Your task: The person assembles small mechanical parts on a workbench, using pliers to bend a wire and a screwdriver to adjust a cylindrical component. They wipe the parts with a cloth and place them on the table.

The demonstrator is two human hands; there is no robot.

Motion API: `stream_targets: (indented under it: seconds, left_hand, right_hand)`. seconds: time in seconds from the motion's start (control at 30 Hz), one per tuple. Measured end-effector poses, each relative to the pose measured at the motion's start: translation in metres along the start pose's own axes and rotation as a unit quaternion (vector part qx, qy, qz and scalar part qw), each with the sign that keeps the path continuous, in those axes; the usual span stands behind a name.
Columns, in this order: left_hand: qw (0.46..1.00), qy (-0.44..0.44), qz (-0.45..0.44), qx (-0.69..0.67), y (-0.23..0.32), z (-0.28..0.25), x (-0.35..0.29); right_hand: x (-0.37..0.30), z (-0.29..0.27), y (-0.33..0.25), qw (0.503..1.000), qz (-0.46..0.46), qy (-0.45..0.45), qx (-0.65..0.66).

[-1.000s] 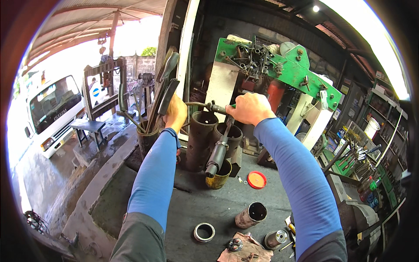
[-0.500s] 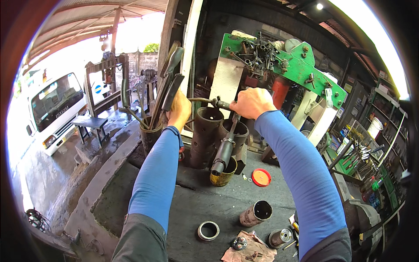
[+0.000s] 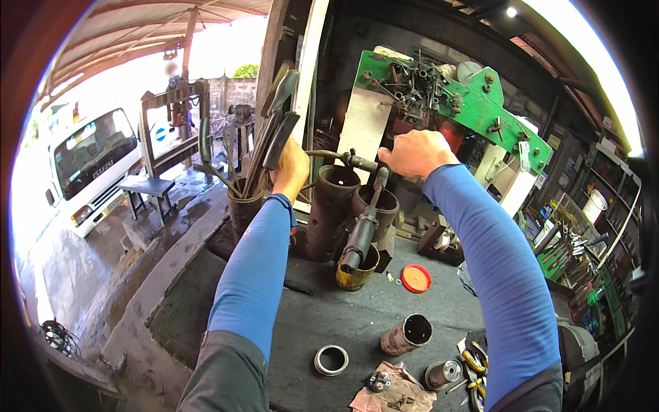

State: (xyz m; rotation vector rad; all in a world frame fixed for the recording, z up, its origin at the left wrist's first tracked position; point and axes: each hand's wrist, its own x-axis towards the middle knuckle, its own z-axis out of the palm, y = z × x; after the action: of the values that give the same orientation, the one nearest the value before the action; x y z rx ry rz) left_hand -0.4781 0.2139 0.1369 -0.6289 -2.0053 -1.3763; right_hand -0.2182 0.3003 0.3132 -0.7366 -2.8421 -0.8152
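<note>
My left hand point(image 3: 292, 169) is closed around a bent metal rod point(image 3: 322, 154), partly hidden behind a dark padded handle point(image 3: 281, 141). The rod runs right to a short crosswise bar above a tall dark tube point(image 3: 333, 213). Just right of that bar's end, my right hand point(image 3: 416, 152) hangs apart from it, thumb stretched out toward it and its other fingertips hidden. Below, a black-handled metal tool point(image 3: 360, 240) leans with its handle down in a yellow-edged can point(image 3: 358, 275). Several long flat tools stand in a dark tube point(image 3: 245, 213) beside my left hand.
On the dark bench sit a red lid point(image 3: 416, 279), an open rusty cylinder point(image 3: 405, 335), a metal ring point(image 3: 331, 360) and a cloth point(image 3: 391, 395). Pliers point(image 3: 475, 364) lie near my right arm. Behind stands a green press frame point(image 3: 473, 110); a white truck point(image 3: 93, 165) is outside.
My right hand has let go of the bar's end and shifted right, away from it. My left hand keeps its grip on the rod. The view has turned slightly.
</note>
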Motion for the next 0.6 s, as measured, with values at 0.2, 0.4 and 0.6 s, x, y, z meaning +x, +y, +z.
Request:
stream_targets:
  seconds: [0.2, 0.4, 0.6]
  left_hand:
    - [0.998, 0.057, 0.038, 0.002, -0.024, 0.006, 0.012]
    - [1.0, -0.009, -0.01, -0.011, -0.001, -0.003, -0.001]
    - [1.0, 0.018, 0.02, -0.008, 0.006, -0.008, -0.004]
  right_hand:
    - [0.003, 0.015, -0.013, 0.999, -0.008, 0.022, 0.023]
    - [0.006, 0.026, -0.011, 0.998, -0.007, 0.058, 0.034]
    - [0.01, 0.031, -0.014, 0.999, 0.008, 0.046, 0.012]
